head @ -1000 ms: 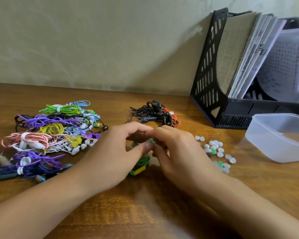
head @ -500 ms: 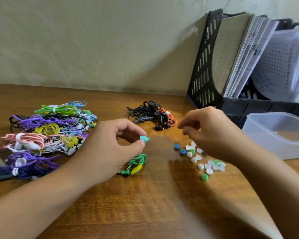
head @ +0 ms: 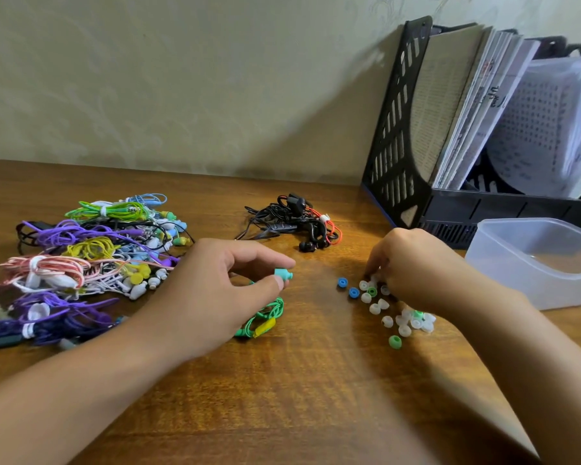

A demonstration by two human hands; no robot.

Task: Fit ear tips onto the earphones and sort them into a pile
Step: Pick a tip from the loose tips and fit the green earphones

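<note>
1. Half a second ago the right hand (head: 413, 266) was lifted above the loose ear tips (head: 388, 308); now it has dropped onto the far side of that scatter, fingers curled down among the white ones. Whether it already pinches a tip I cannot tell; the fingertips are hidden.
2. A second ago both hands were pressed together over the green earphone; they are now well apart.
3. The left hand (head: 215, 290) still pinches the teal earbud (head: 283, 274) between thumb and forefinger, nozzle bare and pointing right. Its green cable (head: 265, 318) lies coiled on the table (head: 282, 397) just under the hand.
4. Judgement: this bud has no tip yet, so the right hand is choosing one.
5. The big coloured pile (head: 84, 260) sits at left, and a black tangle (head: 292, 223) sits behind the hands.
</note>
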